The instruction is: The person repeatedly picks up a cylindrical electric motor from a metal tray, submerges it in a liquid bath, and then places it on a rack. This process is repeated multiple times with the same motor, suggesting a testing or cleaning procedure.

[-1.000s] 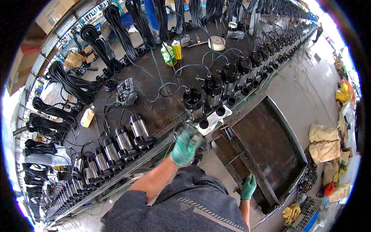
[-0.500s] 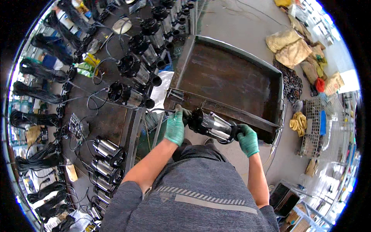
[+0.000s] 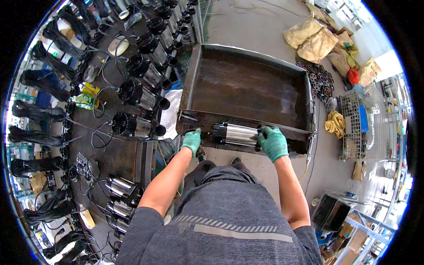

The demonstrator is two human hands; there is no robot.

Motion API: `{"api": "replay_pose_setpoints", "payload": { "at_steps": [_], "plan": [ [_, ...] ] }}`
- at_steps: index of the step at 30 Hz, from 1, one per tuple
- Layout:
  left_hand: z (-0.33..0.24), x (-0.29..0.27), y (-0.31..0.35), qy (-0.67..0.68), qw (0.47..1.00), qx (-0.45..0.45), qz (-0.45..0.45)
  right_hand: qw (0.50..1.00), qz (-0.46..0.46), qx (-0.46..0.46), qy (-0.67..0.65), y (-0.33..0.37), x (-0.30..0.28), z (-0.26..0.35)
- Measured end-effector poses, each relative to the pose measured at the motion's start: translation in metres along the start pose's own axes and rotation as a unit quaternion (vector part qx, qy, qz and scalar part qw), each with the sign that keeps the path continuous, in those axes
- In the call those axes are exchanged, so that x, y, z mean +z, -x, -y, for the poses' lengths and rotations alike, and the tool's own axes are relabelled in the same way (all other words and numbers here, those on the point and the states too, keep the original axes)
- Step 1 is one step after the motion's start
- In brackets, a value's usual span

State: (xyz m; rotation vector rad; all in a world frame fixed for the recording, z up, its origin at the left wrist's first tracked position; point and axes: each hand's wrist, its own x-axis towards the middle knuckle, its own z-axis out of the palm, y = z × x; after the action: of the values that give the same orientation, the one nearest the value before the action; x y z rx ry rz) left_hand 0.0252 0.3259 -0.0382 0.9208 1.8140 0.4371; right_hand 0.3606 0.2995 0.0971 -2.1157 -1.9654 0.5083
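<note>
A submersible pump (image 3: 240,134) with a shiny steel barrel and black ends lies level over the near ledge of a rusty metal tray (image 3: 247,84). My right hand (image 3: 274,143), in a green glove, grips the pump's black right end, its fingers wrapped over it. At the pump's left end is my left hand (image 3: 192,140), also gloved in green. Its fingers are closed on a black cable (image 3: 186,132) that runs by the pump's dark left end. The glove hides most of that grip.
Similar pumps (image 3: 137,126) with looped cables stand in a row on the dark bench (image 3: 117,154) at left; more lie nearer me. Cable coils (image 3: 37,134) line the far left. Sacks (image 3: 316,44), black wheel-like parts (image 3: 320,81) and a wire cage (image 3: 352,128) are at right.
The pump has gone from tilted to level and sits further over the tray's near ledge. Both hands moved with it, and my left hand shifted apart from the pump's body.
</note>
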Motion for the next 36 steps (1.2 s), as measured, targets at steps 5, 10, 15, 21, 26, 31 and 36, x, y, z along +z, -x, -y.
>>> {"api": "replay_pose_setpoints", "payload": {
  "at_steps": [5, 10, 15, 21, 26, 31, 36],
  "plan": [
    [0.005, -0.005, 0.025, -0.111, 0.961, 0.245, -0.059, 0.974, -0.031, 0.037, -0.221, 0.021, -0.008, 0.003],
    [-0.035, 0.013, 0.075, -0.034, 0.966, 0.256, -0.008, 0.931, -0.193, 0.146, -0.274, 0.058, 0.026, -0.092],
    [-0.039, 0.034, 0.068, -0.056, 0.966, 0.253, -0.009, 0.889, -0.255, 0.378, -0.037, 0.106, 0.028, -0.222],
    [-0.034, 0.038, 0.053, -0.068, 0.966, 0.249, -0.013, 0.698, -0.288, 0.425, -0.498, 0.091, 0.044, -0.271],
    [-0.028, 0.030, 0.041, -0.116, 0.956, 0.269, -0.032, 0.774, -0.331, 0.403, -0.361, 0.072, 0.075, -0.274],
    [-0.044, 0.028, 0.053, -0.122, 0.962, 0.246, -0.010, 0.742, -0.320, 0.364, -0.463, 0.065, 0.068, -0.266],
    [-0.048, 0.030, 0.055, -0.170, 0.960, 0.221, -0.037, 0.765, -0.161, 0.205, -0.589, 0.086, 0.009, -0.170]
  ]
}}
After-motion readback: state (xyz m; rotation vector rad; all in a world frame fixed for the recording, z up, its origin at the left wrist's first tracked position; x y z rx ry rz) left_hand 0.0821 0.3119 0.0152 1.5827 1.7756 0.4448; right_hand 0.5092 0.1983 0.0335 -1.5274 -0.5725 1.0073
